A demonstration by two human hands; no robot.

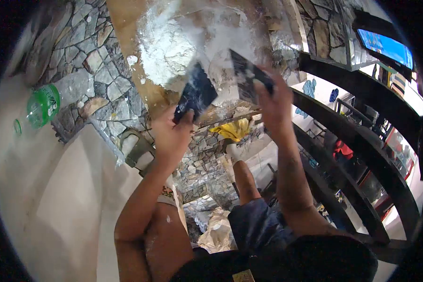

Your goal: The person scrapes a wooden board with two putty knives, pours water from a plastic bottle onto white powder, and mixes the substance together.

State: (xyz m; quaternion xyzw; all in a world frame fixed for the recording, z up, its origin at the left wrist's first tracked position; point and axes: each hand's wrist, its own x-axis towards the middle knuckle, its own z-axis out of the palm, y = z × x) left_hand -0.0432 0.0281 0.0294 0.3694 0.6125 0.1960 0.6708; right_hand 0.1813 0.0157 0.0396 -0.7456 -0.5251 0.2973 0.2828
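My left hand (176, 127) is closed round a dark flat blade (197, 91), its thumb on the near end. My right hand (275, 101) grips a second dark flat blade (246, 77), blurred by motion. The two blades tilt toward each other with a gap between them. Beyond them, white powdery material (167, 44) is spread over a brown board (122, 14), with a thinner whitish smear on the right. Whether the blades touch the board cannot be made out.
A clear plastic bottle with a green label (47, 101) lies at the left on stone-patterned surface. Dark curved railings (362, 136) stand at the right. A yellow cloth-like item (235, 130) and a paper-like bag (218, 230) are below.
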